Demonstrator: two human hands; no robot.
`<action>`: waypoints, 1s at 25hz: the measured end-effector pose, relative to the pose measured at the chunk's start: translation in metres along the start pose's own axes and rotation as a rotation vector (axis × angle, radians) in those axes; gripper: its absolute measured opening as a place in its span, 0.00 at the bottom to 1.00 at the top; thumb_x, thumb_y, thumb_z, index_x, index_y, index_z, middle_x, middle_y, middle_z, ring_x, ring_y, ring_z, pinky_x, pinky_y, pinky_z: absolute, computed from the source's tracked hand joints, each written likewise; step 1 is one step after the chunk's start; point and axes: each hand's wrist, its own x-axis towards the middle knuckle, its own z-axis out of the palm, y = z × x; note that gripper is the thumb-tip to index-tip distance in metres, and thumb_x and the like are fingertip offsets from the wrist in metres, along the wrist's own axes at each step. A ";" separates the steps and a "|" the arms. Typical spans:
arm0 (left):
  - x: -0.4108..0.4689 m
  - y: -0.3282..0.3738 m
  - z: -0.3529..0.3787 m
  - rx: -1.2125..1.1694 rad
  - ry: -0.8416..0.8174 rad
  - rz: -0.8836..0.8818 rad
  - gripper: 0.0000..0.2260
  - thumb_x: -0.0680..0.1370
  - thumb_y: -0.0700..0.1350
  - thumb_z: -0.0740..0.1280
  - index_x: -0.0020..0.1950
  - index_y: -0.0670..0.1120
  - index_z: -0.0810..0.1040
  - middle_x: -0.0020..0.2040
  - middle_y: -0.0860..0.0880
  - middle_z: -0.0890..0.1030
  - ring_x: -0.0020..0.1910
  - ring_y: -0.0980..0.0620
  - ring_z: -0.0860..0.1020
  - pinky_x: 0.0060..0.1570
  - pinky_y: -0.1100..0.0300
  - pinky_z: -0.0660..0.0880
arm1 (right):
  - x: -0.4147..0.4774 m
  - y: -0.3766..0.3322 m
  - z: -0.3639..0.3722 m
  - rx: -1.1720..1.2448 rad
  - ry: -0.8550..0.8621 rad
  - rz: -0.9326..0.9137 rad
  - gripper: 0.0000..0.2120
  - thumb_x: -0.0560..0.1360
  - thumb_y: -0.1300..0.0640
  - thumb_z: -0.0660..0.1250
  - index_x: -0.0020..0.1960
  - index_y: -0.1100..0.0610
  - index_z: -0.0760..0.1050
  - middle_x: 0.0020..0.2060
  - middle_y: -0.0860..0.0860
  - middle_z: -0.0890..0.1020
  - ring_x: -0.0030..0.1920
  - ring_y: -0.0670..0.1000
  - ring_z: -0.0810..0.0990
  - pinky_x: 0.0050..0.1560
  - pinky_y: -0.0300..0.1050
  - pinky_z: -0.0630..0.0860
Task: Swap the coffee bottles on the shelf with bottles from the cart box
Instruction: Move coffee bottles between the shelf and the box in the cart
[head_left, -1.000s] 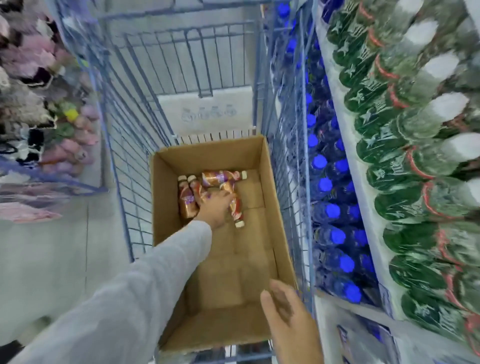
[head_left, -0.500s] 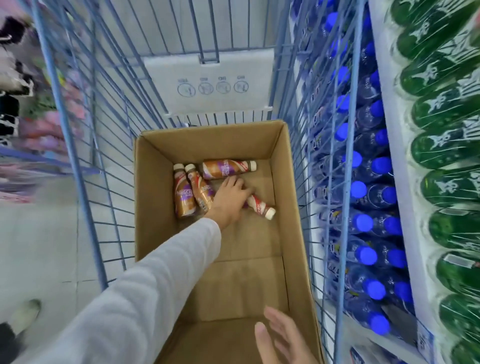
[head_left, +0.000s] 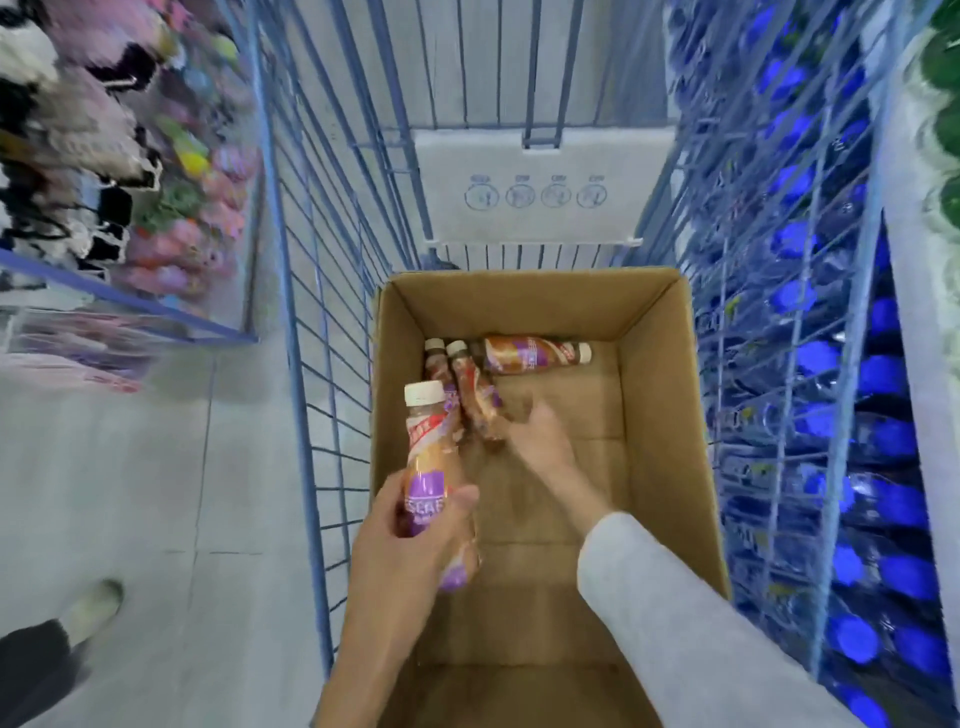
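My left hand (head_left: 410, 540) grips a coffee bottle (head_left: 434, 467) with a white cap, a red and white band and a purple label. It holds the bottle upright above the near left side of the cardboard box (head_left: 660, 415), which sits in the blue wire cart. My right hand (head_left: 532, 434), on a grey-sleeved arm, reaches into the box. Its loosely bent, motion-blurred fingers touch the base of a lying coffee bottle (head_left: 475, 400). A second bottle (head_left: 435, 358) lies beside that one. A third bottle (head_left: 535, 355) lies crosswise at the far wall.
Blue wire cart walls (head_left: 311, 415) enclose the box, with a white panel (head_left: 535, 187) at the far end. Blue-capped water bottles (head_left: 857, 467) fill the shelf to the right. Soft toys (head_left: 104, 156) hang at the left. A shoe (head_left: 96, 605) stands on the floor.
The red-banded bottle has come up out of the box in my left hand. My right hand has moved from the near box edge down to the lying bottles. The view has shifted left.
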 end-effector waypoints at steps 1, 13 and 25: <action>-0.004 -0.001 -0.005 -0.001 0.010 -0.026 0.14 0.68 0.57 0.76 0.50 0.57 0.79 0.41 0.58 0.84 0.39 0.60 0.82 0.34 0.67 0.79 | 0.021 -0.004 0.012 -0.005 -0.021 0.014 0.28 0.70 0.42 0.74 0.63 0.58 0.77 0.57 0.56 0.83 0.59 0.57 0.81 0.60 0.49 0.76; -0.034 0.011 -0.033 -0.004 -0.039 -0.123 0.22 0.62 0.59 0.74 0.53 0.56 0.75 0.47 0.54 0.80 0.42 0.54 0.82 0.32 0.63 0.76 | -0.069 0.017 0.019 0.358 -0.199 0.092 0.31 0.68 0.45 0.77 0.64 0.52 0.68 0.57 0.52 0.81 0.55 0.51 0.82 0.58 0.53 0.80; -0.189 0.102 -0.028 0.102 -0.493 0.375 0.07 0.74 0.46 0.75 0.51 0.50 0.83 0.38 0.50 0.84 0.36 0.51 0.81 0.34 0.57 0.77 | -0.399 -0.029 -0.104 0.738 0.364 -0.195 0.15 0.76 0.52 0.72 0.60 0.46 0.71 0.48 0.42 0.83 0.44 0.33 0.81 0.43 0.28 0.72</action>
